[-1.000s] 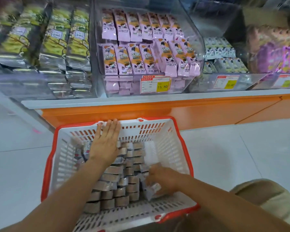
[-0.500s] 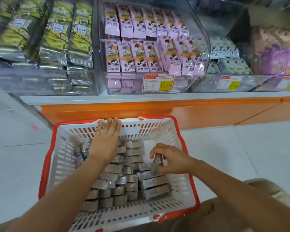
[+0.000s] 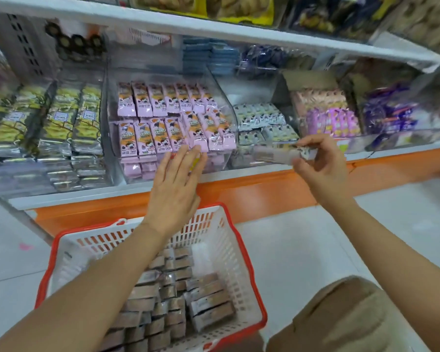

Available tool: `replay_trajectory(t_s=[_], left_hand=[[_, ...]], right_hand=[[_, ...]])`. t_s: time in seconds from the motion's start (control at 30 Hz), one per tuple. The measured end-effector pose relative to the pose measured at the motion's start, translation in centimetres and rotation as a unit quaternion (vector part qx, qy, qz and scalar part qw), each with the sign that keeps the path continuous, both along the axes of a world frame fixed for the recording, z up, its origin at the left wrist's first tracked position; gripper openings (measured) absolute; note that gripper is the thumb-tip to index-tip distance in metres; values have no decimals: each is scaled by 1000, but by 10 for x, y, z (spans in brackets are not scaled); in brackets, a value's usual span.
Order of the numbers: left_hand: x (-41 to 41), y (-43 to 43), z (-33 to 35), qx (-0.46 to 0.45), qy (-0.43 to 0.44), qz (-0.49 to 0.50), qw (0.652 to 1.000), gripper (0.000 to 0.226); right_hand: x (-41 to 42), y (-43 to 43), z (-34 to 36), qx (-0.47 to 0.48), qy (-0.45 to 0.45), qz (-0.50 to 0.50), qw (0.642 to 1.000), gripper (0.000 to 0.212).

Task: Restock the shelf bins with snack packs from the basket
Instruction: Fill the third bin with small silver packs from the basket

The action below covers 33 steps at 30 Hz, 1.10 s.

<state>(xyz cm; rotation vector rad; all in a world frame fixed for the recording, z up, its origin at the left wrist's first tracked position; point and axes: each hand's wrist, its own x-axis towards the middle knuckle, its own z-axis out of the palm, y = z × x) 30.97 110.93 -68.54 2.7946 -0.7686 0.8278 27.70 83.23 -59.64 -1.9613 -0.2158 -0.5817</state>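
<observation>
— While pinching one snack pack (image 3: pixel 277 154) by its end in the right hand (image 3: pixel 320 171), aiming where?

— Probably heading for the bin of white packs (image 3: pixel 262 120), sitting just beyond the grip. Seeming to match the print at the pinched end, though blurring too much for certainty.

— Why gripping the end between thumb and fingertips, not wrapping the middle?

— Likely leaving the long body sticking out leftward from the fingers, free for sliding in flat among the rows.

— And the left hand (image 3: pixel 175 191)?

— Holding nothing: spreading open with fingers straight, reaching toward the front of the pink-pack bin (image 3: pixel 221 161), well left of the grip. Possibly steadying or tidying that row; not showing contact clearly.

— Remaining stock?

— Lying in tight rows (image 3: pixel 163 301) inside the basket (image 3: pixel 61 250), below the grip and nearer the body. Sitting on the floor right under the shelf, presumably keeping each reach short.

— Watching for what?

— Crushing thin foil by pinching too hard, and catching the bin's clear lip while going in.
</observation>
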Motion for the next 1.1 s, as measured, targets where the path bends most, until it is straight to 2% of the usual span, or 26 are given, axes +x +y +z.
replay_trajectory(t_s=[0.1, 0.27, 0.37, 0.47, 0.63, 0.73, 0.87, 0.97, 1.1], left_hand=[[9, -9, 12, 27, 25, 28, 999, 87], [16, -10, 6, 62, 45, 54, 996, 98], [19, -10, 2, 61, 33, 53, 996, 98], [21, -11, -1, 58, 21, 53, 997, 97], [25, -12, -5, 53, 0, 51, 997, 94], [26, -12, -7, 57, 0, 53, 997, 94], [25, -11, -7, 65, 4, 54, 996, 92], [23, -11, -5, 62, 12, 54, 997, 93], [17, -8, -3, 38, 14, 42, 998, 93]], right_hand=[[25, -14, 20, -1, -21, -79, 997, 21], [82, -16, 11, -91, 72, -155, 981, 22], [111, -16, -3, -187, 127, -173, 959, 23], [128, -15, -11, -242, 170, -182, 938, 23], [143, -13, -7, -256, 269, -170, 913, 9], [146, -12, -7, -289, 303, -165, 893, 16], [143, -16, -12, -285, 257, -159, 910, 15], [130, -16, -13, -253, 157, -136, 945, 8], [86, 10, -7, -215, 25, -58, 975, 14]])
